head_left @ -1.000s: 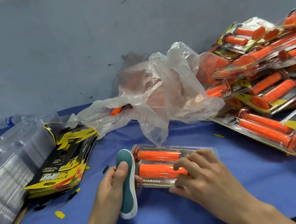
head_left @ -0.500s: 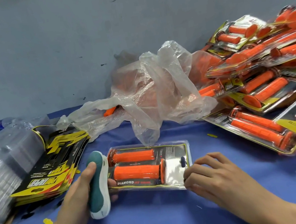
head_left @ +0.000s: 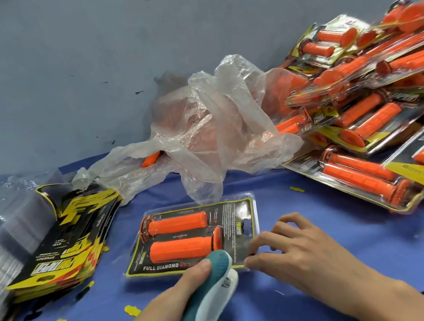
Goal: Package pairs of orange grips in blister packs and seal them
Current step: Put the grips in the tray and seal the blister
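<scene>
A clear, glossy blister pack [head_left: 192,239] lay flat on the blue cloth table [head_left: 325,226], its black and yellow printed card showing through the plastic. Two ribbed, cylindrical orange grips [head_left: 182,248] sat side by side inside it, flanged ends pointing opposite ways. At the pack's near edge the left hand [head_left: 177,303] was wrapped around a curved stapler [head_left: 206,296] with a teal top and a smooth white underside, thumb lying along the top, and the tool's nose sat over that edge. At the pack's near right corner the right hand [head_left: 299,254] was arched with its fingers bent, thumb and forefinger pinching the corner. Behind the pack slumped a crumpled, translucent plastic bag [head_left: 213,121] with orange shapes dim inside it. To the pack's right rose a loose heap of filled packs [head_left: 376,108], shiny and overlapping. To its left lay a fanned stack of black and yellow cards [head_left: 69,244], and beyond those a dense stack of clear plastic shells [head_left: 2,235]. Small yellow paper scraps [head_left: 131,309] lay scattered on the cloth near the pack's left front.
</scene>
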Available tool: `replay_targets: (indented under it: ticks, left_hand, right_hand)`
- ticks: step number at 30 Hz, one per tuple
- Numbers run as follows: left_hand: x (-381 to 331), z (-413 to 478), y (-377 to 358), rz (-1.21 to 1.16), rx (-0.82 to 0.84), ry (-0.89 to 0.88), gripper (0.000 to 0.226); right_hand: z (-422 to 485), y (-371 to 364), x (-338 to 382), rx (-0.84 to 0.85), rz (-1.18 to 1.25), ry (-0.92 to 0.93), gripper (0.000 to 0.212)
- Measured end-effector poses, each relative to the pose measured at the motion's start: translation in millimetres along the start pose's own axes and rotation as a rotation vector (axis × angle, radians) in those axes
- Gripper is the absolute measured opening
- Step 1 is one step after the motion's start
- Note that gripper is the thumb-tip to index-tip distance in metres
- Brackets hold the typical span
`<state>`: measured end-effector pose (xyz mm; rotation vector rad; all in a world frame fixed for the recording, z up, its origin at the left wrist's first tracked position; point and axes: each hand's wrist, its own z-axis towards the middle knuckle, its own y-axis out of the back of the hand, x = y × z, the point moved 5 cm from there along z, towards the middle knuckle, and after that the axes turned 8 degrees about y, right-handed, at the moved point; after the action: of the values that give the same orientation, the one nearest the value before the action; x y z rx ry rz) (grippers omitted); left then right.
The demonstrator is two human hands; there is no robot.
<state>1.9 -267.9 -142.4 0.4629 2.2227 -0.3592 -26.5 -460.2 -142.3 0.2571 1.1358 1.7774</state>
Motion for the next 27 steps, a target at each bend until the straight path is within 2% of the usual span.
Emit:
replay_targets:
  ticks: [5,8,11,15,20,22,23,25,27]
  left_hand:
    - [2.8,16.2,-1.0,-0.063,0.052,-0.013,0.027]
    - [6.5,27.1,-6.2,-0.074,0.099,-0.087,0.043]
    - [7.8,37.6,-9.9,-0.102,0.142,-0.105,0.044]
    - [4.0,52.9,-1.9,-0.137,0.136,-0.117,0.065]
    - [4.4,54.0,-6.2,0.004,0.186,-0.090,0.063]
    - [7.2,51.7,-3.8,0.071,0.185,-0.069,0.065]
    - [6.9,50.9,-1.3,0.115,0.181,-0.044,0.068]
    - [10.5,58.4,-0.2,0.161,0.146,0.022,0.069]
    - [16.4,73.6,0.9,0.154,0.068,0.010,0.056]
  right_hand:
    - [1.9,4.5,0.0,-0.026,0.002,-0.010,0.018]
    - [4.3,5.6,6.8,-0.026,-0.003,0.021,0.020]
    - [8.5,7.9,12.3,-0.040,0.004,0.034,0.017]
    - [10.8,10.4,16.2,-0.065,0.010,0.024,0.017]
    - [11.5,10.2,16.9,-0.068,0.034,0.009,0.024]
    - [12.1,9.0,15.6,-0.092,0.078,-0.023,0.011]
    - [13.2,8.2,13.2,-0.091,0.109,-0.067,0.017]
    - [17.0,1.7,12.0,-0.023,0.162,-0.114,0.049]
    - [23.0,-2.4,14.9,0.004,0.160,-0.094,0.053]
